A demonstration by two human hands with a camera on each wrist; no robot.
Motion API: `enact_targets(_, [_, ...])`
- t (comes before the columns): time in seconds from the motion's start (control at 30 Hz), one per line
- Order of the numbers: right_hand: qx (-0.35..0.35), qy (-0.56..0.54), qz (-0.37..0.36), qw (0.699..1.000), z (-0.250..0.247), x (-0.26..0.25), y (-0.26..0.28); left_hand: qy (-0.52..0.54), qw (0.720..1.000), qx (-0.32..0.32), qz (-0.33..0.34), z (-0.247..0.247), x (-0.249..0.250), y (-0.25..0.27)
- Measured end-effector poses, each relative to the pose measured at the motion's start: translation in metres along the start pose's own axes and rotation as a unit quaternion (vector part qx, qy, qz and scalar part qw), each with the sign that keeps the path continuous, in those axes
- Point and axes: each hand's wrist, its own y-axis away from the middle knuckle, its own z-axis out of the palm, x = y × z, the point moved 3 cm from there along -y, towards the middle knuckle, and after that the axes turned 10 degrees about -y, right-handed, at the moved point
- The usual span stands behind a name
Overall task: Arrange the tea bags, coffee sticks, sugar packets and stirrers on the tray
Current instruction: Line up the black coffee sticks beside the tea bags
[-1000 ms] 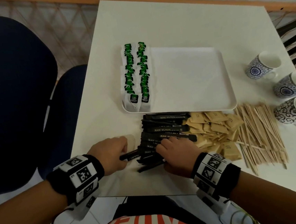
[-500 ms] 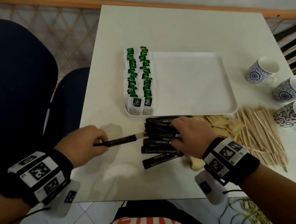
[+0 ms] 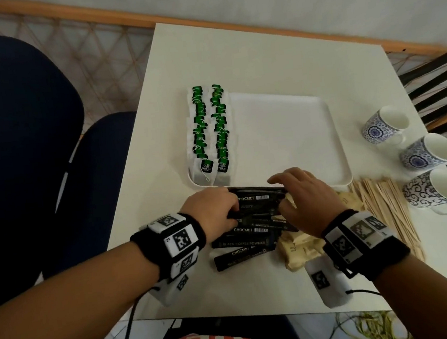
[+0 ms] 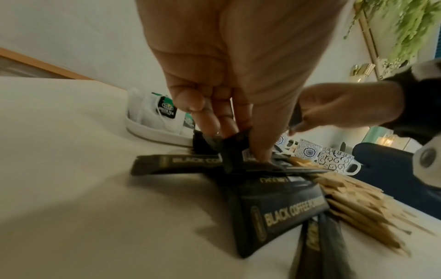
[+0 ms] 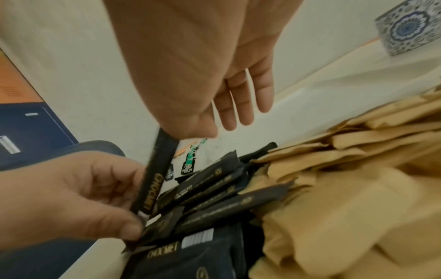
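At table's left side, past the edge, a blue chair. Tea bags lie in two overlapping rows along the tray's left edge, green tags up; exact count unreadable, roughly ten per row. Rest of tray bare, presumably left for the other three items. Left hand sits at the left end of the coffee sticks, just off the tray's near edge; fingers curled, thumb and fingertips pinching the ends of a few sticks, apparently squaring them into a bundle. One stick is held up between both hands. Right hand pinches that stick's other end with thumb and what looks like the index finger; remaining fingers straight and slightly apart. Sticks: about ten, overlapping, count uncertain. Sugar packets, a brown heap, lie under the right wrist; uncountable. Stirrers lie in a loose pile further right, dozens. Three patterned cups stand along the right edge.
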Motion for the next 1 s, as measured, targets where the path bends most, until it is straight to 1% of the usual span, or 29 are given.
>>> enact_targets(0.1, [0.022, -0.045, -0.045, 0.998, 0.000, -0.007, 0.001, 0.003, 1.000, -0.012, -0.009, 0.003, -0.001, -0.006])
enact_targets(0.13, [0.004, -0.048, -0.053, 0.997, 0.003, -0.010, 0.000, 0.004, 1.000, -0.012, -0.013, 0.003, -0.002, -0.008])
enact_targets(0.17, [-0.030, -0.037, -0.062, 0.997, 0.007, -0.013, -0.003, 0.009, 1.000, -0.010, -0.018, 0.003, -0.003, -0.010])
enact_targets(0.23, [-0.096, 0.022, -0.092, 0.991, 0.019, -0.017, -0.008, 0.028, 0.999, 0.002, -0.032, 0.003, -0.004, -0.010])
enact_targets(0.3, [-0.114, 0.068, -0.112, 0.985, 0.031, -0.018, -0.012, 0.041, 0.998, 0.027, -0.046, 0.002, -0.005, -0.006])
enact_targets(0.37, [-0.105, 0.084, -0.113, 0.984, 0.037, -0.018, -0.016, 0.025, 0.996, 0.065, -0.056, 0.003, -0.006, 0.001])
enact_targets(0.47, [-0.097, 0.084, -0.112, 0.985, 0.039, -0.019, -0.023, -0.061, 0.992, 0.095, -0.061, 0.013, -0.003, 0.011])
enact_targets(0.57, [-0.105, 0.089, -0.115, 0.984, 0.042, -0.024, -0.028, -0.113, 0.988, 0.088, -0.066, 0.030, -0.003, 0.013])
enact_targets(0.63, [-0.110, 0.095, -0.116, 0.983, 0.045, -0.027, -0.030, -0.135, 0.987, 0.064, -0.066, 0.038, -0.003, 0.011])
enact_targets(0.7, [-0.110, 0.099, -0.119, 0.982, 0.047, -0.028, -0.030, -0.130, 0.988, 0.049, -0.061, 0.042, -0.004, 0.010])
enact_targets(0.87, [-0.119, 0.107, -0.124, 0.979, 0.050, -0.032, -0.033, -0.093, 0.991, 0.080, -0.050, 0.044, -0.008, 0.004])
enact_targets(1.0, [-0.128, 0.093, -0.124, 0.980, 0.048, -0.035, -0.038, -0.039, 0.997, 0.064, -0.026, 0.048, -0.012, 0.001])
